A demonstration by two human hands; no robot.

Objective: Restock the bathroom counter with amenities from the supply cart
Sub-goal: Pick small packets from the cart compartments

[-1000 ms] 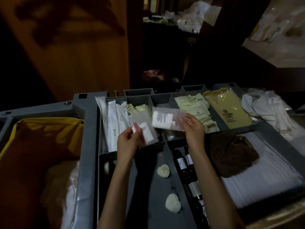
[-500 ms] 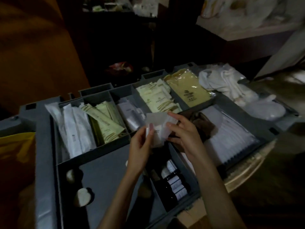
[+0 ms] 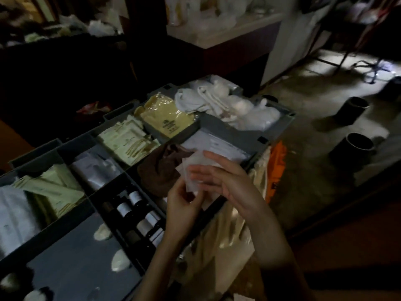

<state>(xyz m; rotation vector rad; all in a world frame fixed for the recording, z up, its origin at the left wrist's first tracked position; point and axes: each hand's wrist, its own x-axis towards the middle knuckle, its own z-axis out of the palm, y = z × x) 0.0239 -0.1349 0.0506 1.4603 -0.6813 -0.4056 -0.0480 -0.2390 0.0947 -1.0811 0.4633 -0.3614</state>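
Note:
Small clear amenity packets (image 3: 193,165) are stacked between my two hands above the right end of the grey supply cart tray (image 3: 234,132). My left hand (image 3: 184,203) pinches the stack from below. My right hand (image 3: 225,181) lies over it with fingers stretched flat, hiding most of the packets. The tray's compartments hold pale green sachets (image 3: 128,140), a yellow packet (image 3: 169,119), silvery packets (image 3: 95,170), dark small bottles with white labels (image 3: 134,209) and white round soaps (image 3: 102,232).
A brown cloth (image 3: 160,170) and flat white sheets (image 3: 219,144) lie under my hands. White towels (image 3: 225,105) fill the cart's far end. Two dark bins (image 3: 351,148) stand on the floor to the right. A pale counter (image 3: 227,29) stands beyond.
The view has swung right, so the cart slides left. Both hands have come together and carried the packets to the tray's right end, off the compartments.

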